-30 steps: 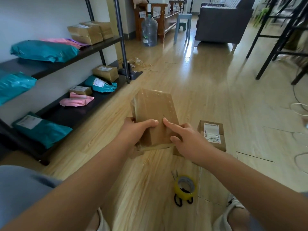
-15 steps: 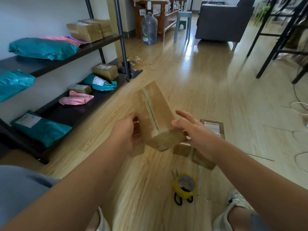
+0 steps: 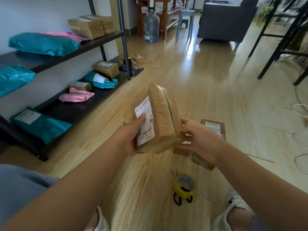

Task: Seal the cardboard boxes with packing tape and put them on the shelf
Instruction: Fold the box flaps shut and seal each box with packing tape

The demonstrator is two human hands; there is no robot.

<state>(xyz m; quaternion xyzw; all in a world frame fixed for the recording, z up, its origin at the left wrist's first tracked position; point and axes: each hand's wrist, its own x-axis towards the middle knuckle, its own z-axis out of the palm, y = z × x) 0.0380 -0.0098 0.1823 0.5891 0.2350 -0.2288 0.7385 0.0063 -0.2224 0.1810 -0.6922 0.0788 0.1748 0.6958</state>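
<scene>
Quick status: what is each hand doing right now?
Left hand: closed on the cardboard box, thumb on its label.
Right hand: fingers gripping the same box's near right corner.

The cardboard box is tan-brown under glossy clear tape, with a dark line along its seam and a white label printed in black and a touch of blue. A second box on the floor is the same tan with a white label. The floor is pale honey wood with darker grain streaks. The tape roll is yellow with a grey core; the scissors under it have black handles. The shelf is black, carrying teal mailers, pink mailers and tan boxes. The sofa is dark grey, the stool pale blue, the sleeve grey-blue.
</scene>
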